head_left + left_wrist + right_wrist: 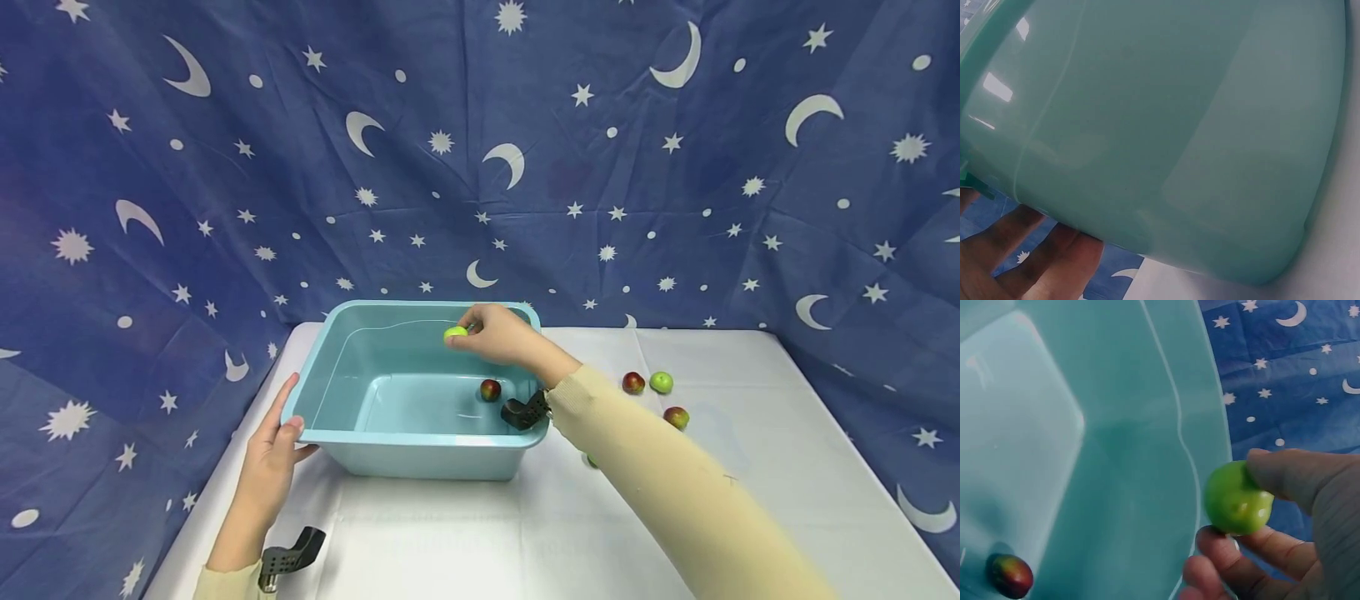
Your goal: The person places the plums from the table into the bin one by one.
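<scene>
A light-blue plastic tub (420,437) stands on the white-covered table. Its left rim is gripped by my left hand (266,462), thumb on top; the left wrist view shows the fingers (1069,265) under the tub's outer wall (1147,125). Over the tub's inside, my right hand (502,337) pinches a small green apple (1235,497) between thumb and fingers. One small red apple (491,390) lies on the tub's floor, toward its right side.
Right of the tub lie two red apples, one farther back (633,382) and one nearer (676,417), with a green apple (662,382) beside them. Another green thing (592,460) peeks from behind my right sleeve. A blue star-and-moon curtain (420,167) hangs behind the table.
</scene>
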Tool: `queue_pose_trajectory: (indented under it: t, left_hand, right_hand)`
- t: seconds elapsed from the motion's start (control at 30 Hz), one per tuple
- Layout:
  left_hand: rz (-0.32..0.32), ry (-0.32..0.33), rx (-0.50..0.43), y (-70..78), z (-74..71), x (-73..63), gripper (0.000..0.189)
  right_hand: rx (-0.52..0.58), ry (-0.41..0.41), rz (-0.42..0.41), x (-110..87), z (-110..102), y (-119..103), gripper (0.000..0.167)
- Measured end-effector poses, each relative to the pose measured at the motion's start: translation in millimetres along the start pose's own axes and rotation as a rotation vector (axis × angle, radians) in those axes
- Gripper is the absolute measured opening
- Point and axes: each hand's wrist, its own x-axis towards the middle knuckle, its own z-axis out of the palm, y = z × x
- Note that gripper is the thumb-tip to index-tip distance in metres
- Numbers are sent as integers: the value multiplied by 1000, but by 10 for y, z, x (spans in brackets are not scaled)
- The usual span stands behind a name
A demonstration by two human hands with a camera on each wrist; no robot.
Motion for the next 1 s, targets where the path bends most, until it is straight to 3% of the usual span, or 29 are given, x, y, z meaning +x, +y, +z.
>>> queue_pose_trajectory:
  t: [0.23,0.47,0.8,1.0]
  left_hand:
    - [5,4,-7,2,-3,-1,51]
    - [5,6,-26,-2,-1,3,51]
    - [14,4,-11,-4,5,11,51]
    - [12,2,-3,5,-1,3,51]
  right_hand:
    - [-104,-67,65,28,53,41,35]
    - [-93,-112,76,34,79,89,30]
    - [-74,-116,69,19,75,75,36]
    - [-43,-77,46,-36,21,31,38]
